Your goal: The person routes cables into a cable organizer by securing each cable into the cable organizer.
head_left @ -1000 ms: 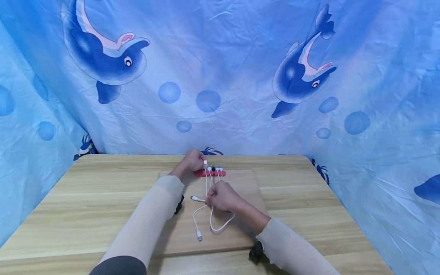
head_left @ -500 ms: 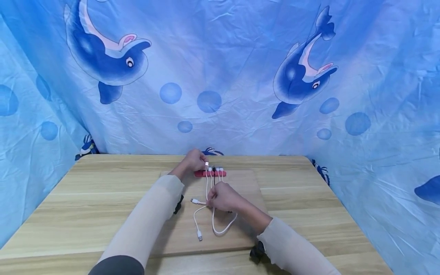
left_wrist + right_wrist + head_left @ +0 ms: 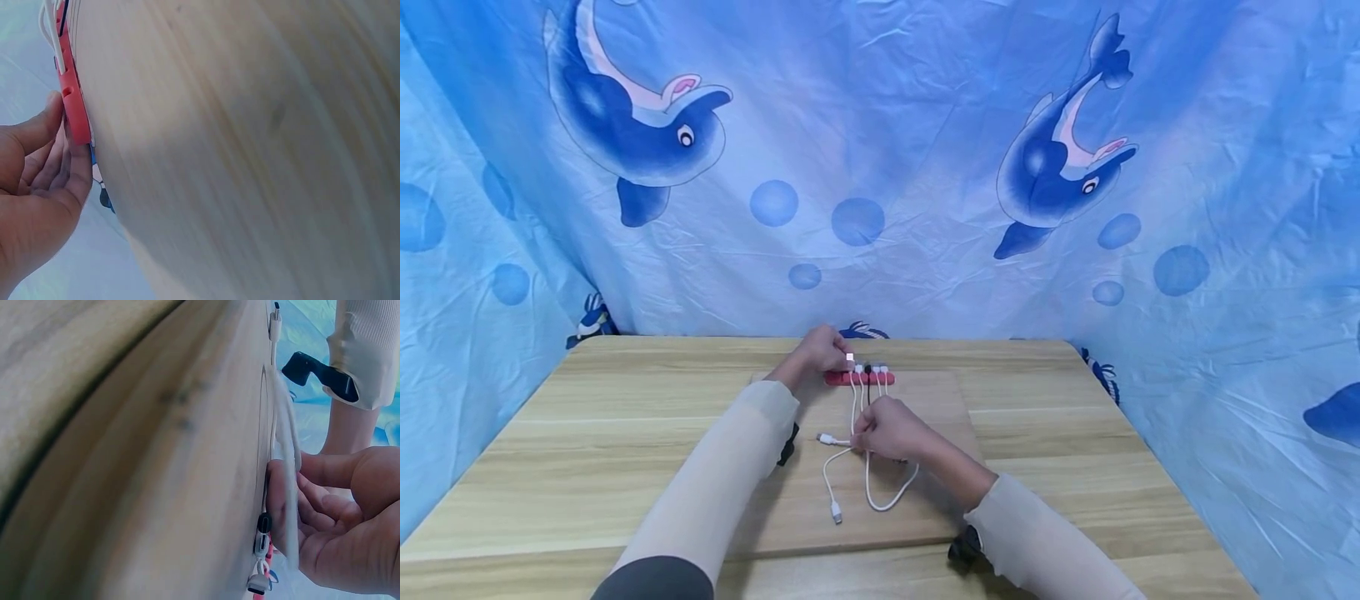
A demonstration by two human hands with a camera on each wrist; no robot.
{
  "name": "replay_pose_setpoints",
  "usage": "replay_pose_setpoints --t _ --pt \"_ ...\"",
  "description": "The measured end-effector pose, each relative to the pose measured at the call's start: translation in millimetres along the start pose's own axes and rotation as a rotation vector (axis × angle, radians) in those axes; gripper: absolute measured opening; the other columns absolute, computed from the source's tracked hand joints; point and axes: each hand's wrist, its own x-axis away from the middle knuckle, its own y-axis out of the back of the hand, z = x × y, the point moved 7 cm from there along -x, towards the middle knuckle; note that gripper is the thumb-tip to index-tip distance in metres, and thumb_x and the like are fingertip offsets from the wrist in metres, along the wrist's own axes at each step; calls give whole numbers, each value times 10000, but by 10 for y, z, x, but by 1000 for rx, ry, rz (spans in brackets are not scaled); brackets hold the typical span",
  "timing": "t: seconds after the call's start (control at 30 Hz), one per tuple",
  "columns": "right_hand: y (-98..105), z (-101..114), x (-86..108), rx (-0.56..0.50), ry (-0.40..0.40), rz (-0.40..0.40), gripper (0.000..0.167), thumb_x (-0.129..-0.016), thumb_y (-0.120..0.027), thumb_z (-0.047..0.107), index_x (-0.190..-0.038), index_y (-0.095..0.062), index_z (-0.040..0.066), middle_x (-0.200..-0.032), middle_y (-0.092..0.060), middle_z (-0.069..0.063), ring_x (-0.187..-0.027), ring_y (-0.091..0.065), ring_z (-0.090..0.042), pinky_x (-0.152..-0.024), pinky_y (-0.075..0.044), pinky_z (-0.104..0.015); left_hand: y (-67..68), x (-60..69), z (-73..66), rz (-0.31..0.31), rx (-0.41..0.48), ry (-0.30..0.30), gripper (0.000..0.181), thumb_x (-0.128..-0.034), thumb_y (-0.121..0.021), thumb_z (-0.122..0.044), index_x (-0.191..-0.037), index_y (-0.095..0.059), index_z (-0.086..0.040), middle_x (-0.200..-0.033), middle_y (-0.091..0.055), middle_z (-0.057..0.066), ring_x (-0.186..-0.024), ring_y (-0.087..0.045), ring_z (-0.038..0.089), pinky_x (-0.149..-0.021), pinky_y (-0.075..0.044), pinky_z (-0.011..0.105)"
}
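Observation:
My left hand (image 3: 823, 348) holds the left end of a red cable organizer (image 3: 75, 109), thumb on one side and fingers on the other. Beside its fingertips stands a white cable plug (image 3: 850, 357). Several white cables and one black cable (image 3: 868, 388) sit in the organizer's slots. My right hand (image 3: 891, 429), just in front of the organizer, pinches a white cable (image 3: 289, 487) between thumb and fingers. That hand hides part of the cables. Two loose white connectors, one (image 3: 826, 438) to its left and another (image 3: 837, 512) nearer me, lie on a wooden board (image 3: 805, 533).
The board lies on a wood-grain table (image 3: 625, 467). Behind and beside the table hangs a blue dolphin-print cloth (image 3: 917, 275). Black wrist-worn devices (image 3: 965, 550) sit under the sleeves. More connectors (image 3: 262, 540) lie close by the right fingers.
Both hands stay nearly where they were. The white cable loop below the right hand has shifted slightly to the right, and the plug by the left fingertips has moved a little.

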Motion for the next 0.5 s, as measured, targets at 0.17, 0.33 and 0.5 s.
replay_pose_setpoints --t 0.17,0.33,0.5 --pt "23 23 -13 24 32 -6 97 -921 -748 63 -832 -770 95 -722 -696 -18 -610 -605 -135 -530 -462 -233 73 47 30 -28 31 15 246 -839 -829 -82 -1053 -761 20 -1024 -738 126 -976 -650 266 -856 -561 357" --pt "88 65 -21 104 101 -63 85 -888 -780 81 -811 -790 117 -701 -700 50 -635 -594 -105 -562 -461 -230 156 103 76 -52 38 27 249 -815 -809 -58 -1051 -761 9 -1094 -735 138 -1048 -635 289 -902 -552 382" --pt "142 95 0 109 113 -84 89 -909 -762 96 -825 -792 106 -731 -720 32 -656 -600 -101 -577 -480 -245 250 174 94 -65 22 -8 296 -826 -820 -84 -1091 -749 28 -1133 -726 167 -1124 -620 338 -1001 -510 430"
